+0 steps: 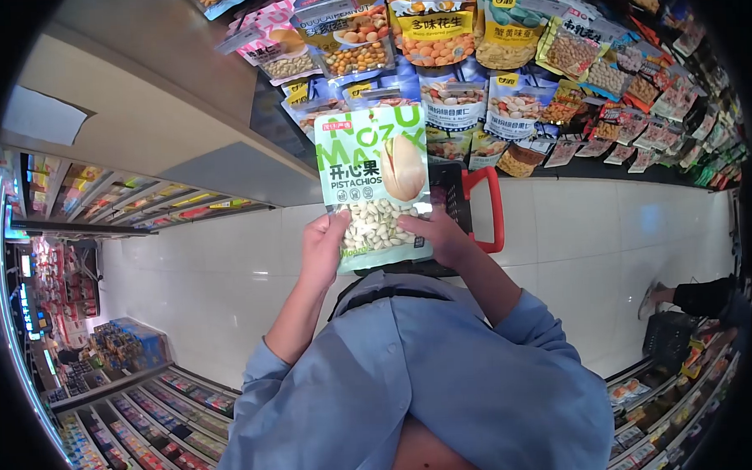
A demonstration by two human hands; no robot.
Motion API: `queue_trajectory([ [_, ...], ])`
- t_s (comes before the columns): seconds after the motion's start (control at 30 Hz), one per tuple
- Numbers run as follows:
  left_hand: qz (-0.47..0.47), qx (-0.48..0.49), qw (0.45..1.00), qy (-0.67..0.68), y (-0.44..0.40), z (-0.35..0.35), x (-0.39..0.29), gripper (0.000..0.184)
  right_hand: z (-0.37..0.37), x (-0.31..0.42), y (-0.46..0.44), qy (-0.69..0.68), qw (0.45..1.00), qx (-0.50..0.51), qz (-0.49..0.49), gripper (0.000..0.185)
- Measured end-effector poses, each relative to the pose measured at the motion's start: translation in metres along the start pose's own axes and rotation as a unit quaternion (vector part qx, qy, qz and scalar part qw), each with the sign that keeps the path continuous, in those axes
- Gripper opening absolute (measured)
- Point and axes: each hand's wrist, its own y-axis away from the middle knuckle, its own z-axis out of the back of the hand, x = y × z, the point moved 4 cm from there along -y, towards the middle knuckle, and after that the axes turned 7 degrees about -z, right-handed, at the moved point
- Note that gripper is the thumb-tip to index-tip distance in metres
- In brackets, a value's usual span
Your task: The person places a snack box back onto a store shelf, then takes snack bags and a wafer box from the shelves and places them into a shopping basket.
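Store aisle, glossy pale tiled floor (212,278), snack display (434,34) along the far side. Pistachio bag (369,165): held up in front of the wearer's body, printed face toward the camera, lettering the right way up. Green and white print, large picture of one nut; clear window below, pale nuts visible through it. Left hand (325,239): at the bag's lower left edge, thumb on the front face, fingers hidden behind; grip closed to the thickness of the bag. Right hand (446,237): lower right edge, thumb pointing inward over the window; grip likewise closed on the bag. Black basket (454,197): behind the bag and right hand, partly covered; its red handle (496,210) shows to the right. Blue shirt (324,394): nearer the camera, forearms bare. Left: beige panel (139,94), shelves of packets (134,189) beside it. Lower left: further shelving (143,434). Far right: another person's dark-clothed leg (703,298), near a second basket (669,337).
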Motion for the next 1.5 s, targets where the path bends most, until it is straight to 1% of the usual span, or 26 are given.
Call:
queue_trajectory([
  [0.07, 0.055, -0.017, 0.998, 0.000, -0.015, 0.013, 0.043, 0.029, 0.005, -0.028, -0.011, -0.064, 0.997, -0.007, -0.047, 0.036],
  [0.1, 0.083, -0.024, 0.996, 0.000, -0.023, 0.019, 0.066, 0.030, 0.009, -0.053, -0.024, -0.149, 0.983, -0.007, -0.110, 0.036],
  [0.13, 0.143, -0.032, 0.989, 0.003, -0.024, 0.019, 0.084, 0.030, 0.014, -0.081, -0.038, -0.231, 0.958, -0.007, -0.170, 0.035],
  [0.2, 0.259, -0.047, 0.965, 0.007, -0.015, 0.017, 0.121, 0.031, 0.034, -0.156, -0.060, -0.308, 0.928, 0.013, -0.209, 0.036],
  [0.27, 0.338, 0.008, 0.941, 0.025, -0.012, 0.033, 0.176, 0.033, 0.036, -0.188, -0.050, -0.322, 0.910, -0.031, -0.258, 0.038],
  [0.33, 0.370, 0.018, 0.929, 0.002, -0.008, 0.039, 0.205, 0.032, 0.053, -0.238, -0.048, -0.200, 0.955, -0.024, -0.217, 0.040],
  [0.37, 0.387, 0.021, 0.922, -0.009, -0.007, 0.041, 0.216, 0.032, 0.057, -0.242, -0.046, -0.157, 0.965, -0.029, -0.207, 0.040],
  [0.43, 0.395, 0.016, 0.919, -0.009, -0.006, 0.044, 0.233, 0.031, 0.059, -0.236, -0.036, -0.089, 0.975, -0.050, -0.199, 0.039],
  [0.5, 0.393, 0.024, 0.919, -0.010, -0.006, 0.043, 0.242, 0.030, 0.063, -0.236, -0.032, -0.114, 0.960, -0.096, -0.238, 0.035],
  [0.57, 0.385, 0.044, 0.922, -0.010, -0.006, 0.037, 0.244, 0.029, 0.066, -0.243, -0.035, -0.212, 0.913, -0.157, -0.310, 0.028],
  [0.67, 0.386, 0.063, 0.919, -0.042, -0.005, 0.025, 0.239, 0.029, 0.078, -0.245, -0.033, -0.210, 0.909, -0.193, -0.303, 0.028],
  [0.7, 0.389, 0.067, 0.917, -0.064, -0.006, 0.023, 0.239, 0.029, 0.079, -0.241, -0.031, -0.212, 0.906, -0.209, -0.301, 0.033],
  [0.8, 0.396, 0.075, 0.908, -0.117, -0.008, 0.023, 0.245, 0.030, 0.081, -0.246, -0.039, -0.232, 0.919, -0.163, -0.272, 0.035],
  [0.87, 0.402, 0.076, 0.902, -0.136, -0.012, 0.028, 0.257, 0.031, 0.082, -0.246, -0.039, -0.213, 0.922, -0.173, -0.272, 0.037],
  [1.0, 0.383, 0.105, 0.907, -0.140, -0.016, 0.030, 0.264, 0.035, 0.084, -0.237, -0.036, -0.183, 0.930, -0.189, -0.255, 0.041],
  [1.1, 0.381, 0.109, 0.911, -0.116, -0.019, 0.030, 0.261, 0.040, 0.093, -0.240, -0.038, -0.187, 0.925, -0.240, -0.226, 0.040],
  [1.2, 0.372, 0.089, 0.917, -0.116, -0.017, 0.033, 0.251, 0.046, 0.116, -0.253, -0.039, -0.062, 0.918, -0.284, -0.269, 0.053],
  [1.3, 0.344, 0.078, 0.925, -0.142, -0.019, 0.047, 0.255, 0.052, 0.132, -0.272, -0.028, 0.054, 0.878, -0.302, -0.367, 0.054],
  [1.37, 0.325, 0.081, 0.930, -0.153, -0.016, 0.067, 0.265, 0.058, 0.135, -0.282, -0.021, 0.023, 0.895, -0.255, -0.365, 0.050],
  [1.4, 0.316, 0.074, 0.930, -0.171, -0.011, 0.075, 0.265, 0.057, 0.135, -0.284, -0.020, 0.008, 0.902, -0.231, -0.364, 0.048],
  [1.47, 0.294, 0.061, 0.931, -0.208, -0.001, 0.093, 0.262, 0.054, 0.132, -0.269, -0.021, -0.018, 0.922, -0.202, -0.331, 0.040],
  [1.5, 0.256, 0.094, 0.909, -0.316, 0.001, 0.116, 0.277, 0.052, 0.131, -0.256, -0.022, -0.031, 0.931, -0.186, -0.313, 0.037],
])
